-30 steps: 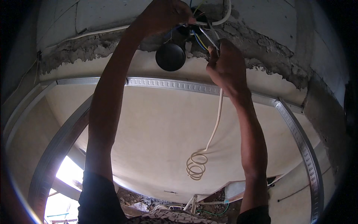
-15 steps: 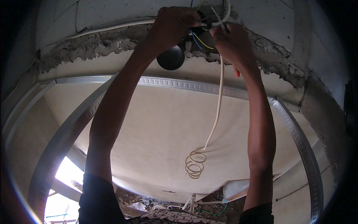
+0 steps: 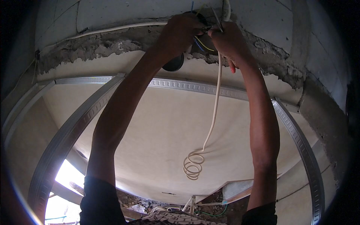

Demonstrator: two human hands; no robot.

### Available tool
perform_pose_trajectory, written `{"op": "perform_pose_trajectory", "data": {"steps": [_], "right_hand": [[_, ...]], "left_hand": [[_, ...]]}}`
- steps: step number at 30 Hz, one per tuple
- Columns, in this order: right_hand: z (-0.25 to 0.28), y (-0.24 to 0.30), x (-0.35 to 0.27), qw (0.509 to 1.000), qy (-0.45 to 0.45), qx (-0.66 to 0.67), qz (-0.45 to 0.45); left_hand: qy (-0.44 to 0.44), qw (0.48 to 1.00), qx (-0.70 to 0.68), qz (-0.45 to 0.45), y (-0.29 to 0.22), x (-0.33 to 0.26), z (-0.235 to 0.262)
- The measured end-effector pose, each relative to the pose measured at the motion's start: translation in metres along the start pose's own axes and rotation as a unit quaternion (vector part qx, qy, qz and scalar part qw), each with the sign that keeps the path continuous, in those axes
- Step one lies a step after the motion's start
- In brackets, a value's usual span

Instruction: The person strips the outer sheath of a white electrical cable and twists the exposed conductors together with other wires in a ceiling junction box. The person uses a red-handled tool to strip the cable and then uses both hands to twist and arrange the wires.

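Both my hands are raised to a round black junction box (image 3: 198, 16) in the wall. My left hand (image 3: 183, 32) is closed, pinching the white cable at the box; its fingers hide most of that part. My right hand (image 3: 231, 42) grips a hand tool with a slim metal tip (image 3: 216, 18) pointing up and a red handle end (image 3: 232, 66) below the palm. Its exact kind is hidden. Blue (image 3: 198, 45) and yellow (image 3: 205, 44) wires stick out beneath the fingers. The white cable (image 3: 216, 93) hangs below my right hand, ending in loose coils.
A round black cover (image 3: 174, 63) sits below my left wrist. A perforated metal channel (image 3: 187, 84) crosses the pale panel, with upright channels at left (image 3: 67, 138) and right (image 3: 300, 138). Rough broken plaster (image 3: 97, 47) edges the wall. Rubble (image 3: 138, 198) lies on the floor below.
My left hand has moved right and slightly down, closer to my right hand. The right hand and its tool have shifted slightly left. Less of the white cable shows between them.
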State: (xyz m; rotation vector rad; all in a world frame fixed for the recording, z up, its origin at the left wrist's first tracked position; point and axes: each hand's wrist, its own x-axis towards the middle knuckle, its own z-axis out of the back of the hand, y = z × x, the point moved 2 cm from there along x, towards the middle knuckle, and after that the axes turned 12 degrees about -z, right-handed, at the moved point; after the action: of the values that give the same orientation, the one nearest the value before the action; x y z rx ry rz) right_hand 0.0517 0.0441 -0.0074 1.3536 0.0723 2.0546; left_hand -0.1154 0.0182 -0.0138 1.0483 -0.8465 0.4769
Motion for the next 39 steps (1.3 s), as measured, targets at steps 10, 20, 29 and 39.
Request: {"op": "perform_pose_trajectory", "data": {"steps": [10, 20, 29, 39], "right_hand": [[0.008, -0.022, -0.046, 0.996, -0.082, -0.030, -0.035], [-0.020, -0.046, -0.084, 0.988, -0.123, 0.058, -0.067], [0.023, -0.056, -0.039, 0.988, -0.099, 0.029, -0.115], [0.043, -0.059, -0.024, 0.990, 0.049, 0.073, -0.112]], "left_hand": [[-0.037, 0.995, 0.093, -0.017, -0.010, 0.000, -0.010], [-0.019, 0.998, 0.048, 0.031, -0.014, 0.000, -0.002], [-0.037, 0.996, 0.002, 0.075, 0.002, -0.002, -0.008], [0.000, 0.994, -0.002, 0.114, 0.006, -0.003, -0.005]]}}
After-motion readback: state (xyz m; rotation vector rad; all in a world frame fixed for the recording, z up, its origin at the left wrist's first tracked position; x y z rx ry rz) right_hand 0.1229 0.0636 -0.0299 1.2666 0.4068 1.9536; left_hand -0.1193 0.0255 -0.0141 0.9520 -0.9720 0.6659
